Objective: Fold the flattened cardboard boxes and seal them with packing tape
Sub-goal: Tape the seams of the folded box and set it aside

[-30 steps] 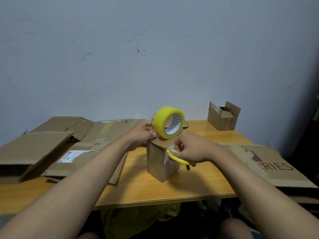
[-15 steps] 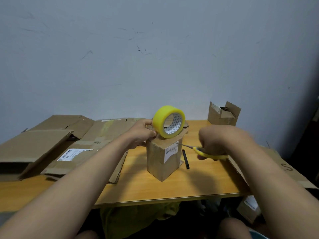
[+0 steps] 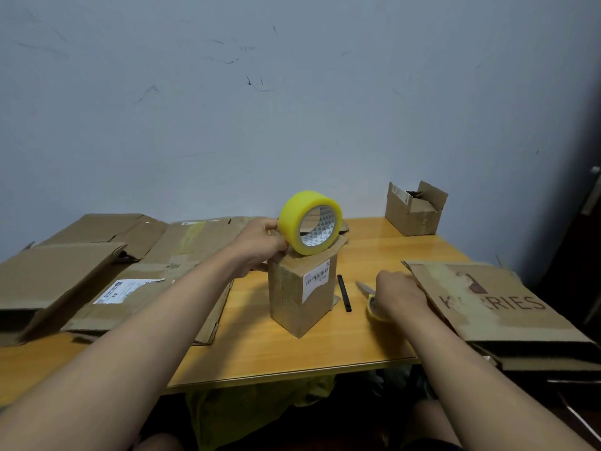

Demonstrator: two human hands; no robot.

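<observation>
The small cardboard box (image 3: 300, 292) stands upright on the wooden desk (image 3: 260, 349), between the two hands. On its top sits the yellow tape roll (image 3: 310, 226), on edge, and the left grip (image 3: 260, 247) has its fingers curled against the roll's near side, holding it there. To the right of the box, the right grip (image 3: 398, 296) rests low on the desk, closed around the yellow handles of the scissors (image 3: 369, 296), whose blades point away toward the box. A black marker (image 3: 344, 292) lies between that grip and the box. Flattened cardboard (image 3: 487, 304) lies just right of the right grip; more flattened boxes (image 3: 130, 265) spread left of the left grip. An open box (image 3: 413, 209) stands beyond, near the wall.
</observation>
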